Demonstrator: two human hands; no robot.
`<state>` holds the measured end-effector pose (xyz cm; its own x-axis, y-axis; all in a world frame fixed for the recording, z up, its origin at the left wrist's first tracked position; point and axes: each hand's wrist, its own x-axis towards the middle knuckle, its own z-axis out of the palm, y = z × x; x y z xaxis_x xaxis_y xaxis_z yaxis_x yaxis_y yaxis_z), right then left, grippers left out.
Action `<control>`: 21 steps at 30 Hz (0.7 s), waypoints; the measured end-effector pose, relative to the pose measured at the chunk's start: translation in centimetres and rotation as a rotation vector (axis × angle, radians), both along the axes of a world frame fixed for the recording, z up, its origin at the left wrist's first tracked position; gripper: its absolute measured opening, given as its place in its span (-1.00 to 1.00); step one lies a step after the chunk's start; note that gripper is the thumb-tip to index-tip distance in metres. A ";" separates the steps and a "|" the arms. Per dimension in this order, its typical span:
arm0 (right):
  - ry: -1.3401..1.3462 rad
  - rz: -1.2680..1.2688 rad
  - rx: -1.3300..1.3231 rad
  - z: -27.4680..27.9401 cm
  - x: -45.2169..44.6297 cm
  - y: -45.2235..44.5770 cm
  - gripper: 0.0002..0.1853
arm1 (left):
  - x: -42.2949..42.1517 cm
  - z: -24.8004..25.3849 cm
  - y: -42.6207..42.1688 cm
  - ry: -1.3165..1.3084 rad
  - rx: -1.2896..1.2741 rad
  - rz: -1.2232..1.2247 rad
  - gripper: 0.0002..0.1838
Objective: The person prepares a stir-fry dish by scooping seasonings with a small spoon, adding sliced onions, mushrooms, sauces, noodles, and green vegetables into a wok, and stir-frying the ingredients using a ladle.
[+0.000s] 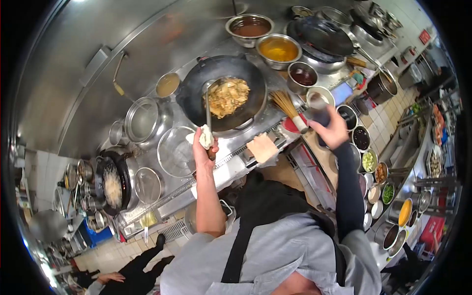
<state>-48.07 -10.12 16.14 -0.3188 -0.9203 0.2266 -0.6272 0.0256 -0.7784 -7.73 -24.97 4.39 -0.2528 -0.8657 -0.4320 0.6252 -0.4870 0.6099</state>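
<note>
My left hand [203, 147] is closed around the handle of a ladle [208, 105], with a white cloth [206, 137] bunched in its grip. The ladle's bowl rests in a black wok [191, 91], against browned, sliced food [228, 97]. Over the seasoning containers at the right, my right hand [334, 129] has its thumb and fingers around a dark, blurred object [320, 118] that I cannot make out. Just beyond it is a pale bowl [319, 96]. A bamboo brush [290, 109] lies between the wok and my right hand.
Bowls of reddish liquid [250, 29] and yellow liquid [278, 49] stand behind the wok. A wire strainer [177, 152] lies left of my left hand. Another wok [112, 184] holds frothy contents at far left. Part of another person [140, 268] shows at lower left.
</note>
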 end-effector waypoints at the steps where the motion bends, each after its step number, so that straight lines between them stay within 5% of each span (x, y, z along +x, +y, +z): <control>1: 0.130 0.039 -0.021 -3.0 0.5 -4.2 -0.28 | 0.5 -0.5 -0.1 0.026 0.010 0.011 -0.58; 6: 0.608 0.194 0.597 -8.6 8.1 -17.8 -0.41 | 1.3 -1.0 0.0 0.045 0.003 0.029 -0.58; 11: 0.390 0.112 0.649 -12.2 11.8 -20.1 -0.35 | 0.5 -0.1 0.0 -0.021 -0.008 0.024 -0.63; 17: -0.346 0.142 0.023 -11.5 12.1 -14.5 -0.22 | -5.5 1.0 -0.6 -0.168 -0.029 0.031 -0.67; 19: -0.459 0.102 -0.023 -5.6 11.2 -11.4 -0.23 | -9.1 0.2 -0.6 -0.278 0.057 -0.036 -0.61; 21: -0.442 0.059 -0.257 -0.4 9.4 -7.2 -0.24 | -12.9 0.5 1.3 -0.052 -0.091 -0.256 -0.52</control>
